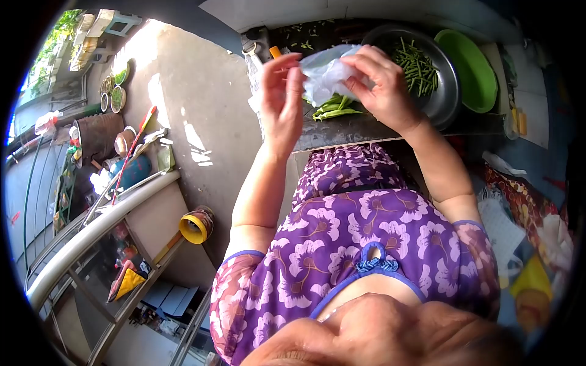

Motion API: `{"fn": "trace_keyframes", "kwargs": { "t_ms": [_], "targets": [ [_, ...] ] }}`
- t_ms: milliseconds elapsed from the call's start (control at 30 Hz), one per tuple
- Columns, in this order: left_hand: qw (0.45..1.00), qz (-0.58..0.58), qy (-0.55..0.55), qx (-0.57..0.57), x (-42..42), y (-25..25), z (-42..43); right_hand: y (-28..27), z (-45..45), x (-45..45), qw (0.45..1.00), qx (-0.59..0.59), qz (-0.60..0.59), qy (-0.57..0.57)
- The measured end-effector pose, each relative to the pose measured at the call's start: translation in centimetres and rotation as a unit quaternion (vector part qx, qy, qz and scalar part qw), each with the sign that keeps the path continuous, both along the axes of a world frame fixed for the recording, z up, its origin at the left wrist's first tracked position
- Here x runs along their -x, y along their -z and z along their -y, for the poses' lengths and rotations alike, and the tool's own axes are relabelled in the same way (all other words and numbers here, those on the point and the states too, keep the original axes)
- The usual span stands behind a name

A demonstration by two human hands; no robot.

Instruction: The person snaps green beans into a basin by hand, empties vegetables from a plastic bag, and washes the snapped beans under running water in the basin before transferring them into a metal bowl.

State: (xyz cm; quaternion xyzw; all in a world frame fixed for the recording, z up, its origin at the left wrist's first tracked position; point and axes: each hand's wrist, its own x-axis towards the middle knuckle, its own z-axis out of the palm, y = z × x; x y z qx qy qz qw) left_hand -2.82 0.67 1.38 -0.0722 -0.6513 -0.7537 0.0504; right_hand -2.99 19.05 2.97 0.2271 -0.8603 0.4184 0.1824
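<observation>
A thin whitish plastic bag (329,70) hangs between my two hands above the dark worktop. My right hand (384,85) pinches its right side, with the fingers bent over and the thumb underneath. At the bag's left edge, my left hand (284,100) has its fingers curled and its thumb raised close to them, seemingly gripping the edge. Just below the bag lie some long green pods (337,108), partly covered by it. Right of my right hand, a dark metal basin (450,94) holds cut green pieces (416,68).
A green plastic basin (470,70) stands beyond the metal one. Green scraps (305,45) lie at the worktop's back, near an orange handle (275,52). To the left are a metal railing (104,235), a yellow-rimmed bucket (195,226) and potted plants (118,97).
</observation>
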Motion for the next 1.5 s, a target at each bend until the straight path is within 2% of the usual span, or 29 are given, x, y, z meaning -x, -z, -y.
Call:
{"fn": "trace_keyframes", "kwargs": {
  "t_ms": [33, 67, 133, 267, 300, 400, 467, 500, 600, 667, 733, 767, 800, 933, 1033, 1100, 1200, 1267, 1333, 1367, 1433, 1467, 1500],
  "targets": [
    [0.999, -0.022, -0.047, 0.002, 0.2, 0.3, 0.5, -0.5, 0.1, 0.1, 0.999, 0.008, -0.031, 0.011],
    [0.995, -0.045, -0.092, 0.004, 0.4, 0.8, 1.1, 0.1, 0.1, 0.4, 1.0, 0.004, 0.017, 0.007],
    [0.998, 0.007, -0.057, 0.008, 0.5, 1.2, 2.0, 1.3, 0.5, 1.5, 0.994, -0.004, 0.109, 0.0],
    [0.996, -0.042, 0.002, 0.083, -0.5, 2.8, 1.6, 0.9, 0.1, 0.9, 0.998, 0.031, -0.002, 0.049],
    [0.992, -0.051, 0.013, 0.116, -0.6, 2.8, 1.7, 1.5, 0.4, 1.1, 0.997, 0.042, 0.046, 0.047],
    [0.973, -0.101, 0.008, 0.205, -1.4, 2.5, 1.1, 1.7, 1.7, -0.4, 1.0, -0.026, -0.005, -0.001],
    [0.923, -0.169, -0.005, 0.345, -2.1, 4.1, 1.4, 3.4, 2.7, -2.5, 0.989, -0.033, 0.054, -0.134],
    [0.927, -0.122, 0.026, 0.354, -2.9, 5.0, 2.5, 4.0, 3.3, -3.6, 0.982, -0.027, 0.083, -0.166],
    [0.931, -0.067, -0.008, 0.358, -4.5, 6.7, 5.3, 5.0, 3.6, -5.9, 0.965, -0.004, 0.139, -0.221],
    [0.955, -0.02, -0.082, 0.286, -4.9, 8.8, 8.1, 5.7, 2.1, -7.0, 0.965, -0.019, 0.187, -0.184],
    [0.981, 0.084, -0.161, 0.062, -5.2, 8.3, 8.3, 7.4, -1.4, -8.8, 0.953, -0.022, 0.269, -0.136],
    [0.983, 0.06, -0.173, 0.02, -4.4, 7.8, 9.4, 8.3, -2.7, -9.4, 0.943, -0.021, 0.313, -0.114],
    [0.982, 0.037, -0.184, -0.022, -3.5, 7.0, 10.4, 9.2, -3.9, -9.9, 0.93, -0.021, 0.356, -0.091],
    [0.938, 0.072, -0.273, -0.2, 1.0, 3.9, 11.1, 11.8, -7.0, -13.7, 0.916, -0.033, 0.398, 0.046],
    [0.893, 0.181, -0.192, -0.365, 4.5, 5.5, 12.5, 12.4, -7.4, -15.5, 0.907, 0.002, 0.413, 0.082],
    [0.838, 0.241, -0.125, -0.473, 7.9, 7.1, 11.7, 13.3, -7.3, -16.3, 0.894, 0.036, 0.437, 0.096],
    [0.844, 0.303, -0.096, -0.432, 14.0, 11.0, 10.4, 13.9, -7.4, -17.5, 0.885, 0.067, 0.446, 0.12],
    [0.817, 0.33, 0.034, -0.471, 15.2, 11.8, 8.5, 14.2, -7.9, -17.6, 0.876, 0.081, 0.459, 0.126],
    [0.865, 0.289, 0.095, -0.4, 13.2, 8.1, 3.3, 12.4, -7.4, -16.6, 0.887, 0.155, 0.395, 0.18],
    [0.874, 0.315, 0.129, -0.347, 12.2, 8.4, 1.8, 10.9, -7.1, -15.9, 0.889, 0.191, 0.36, 0.211],
    [0.872, 0.356, 0.205, -0.264, 9.3, 7.6, -1.3, 6.1, -6.4, -13.9, 0.94, 0.097, 0.232, 0.232],
    [0.862, 0.374, 0.247, -0.236, 7.2, 6.7, -3.4, 5.1, -6.7, -13.5, 0.951, 0.089, 0.201, 0.218],
    [0.853, 0.39, 0.277, -0.209, 5.0, 5.1, -5.3, 4.0, -6.8, -12.8, 0.966, -0.002, 0.129, 0.225]
  ]
}}
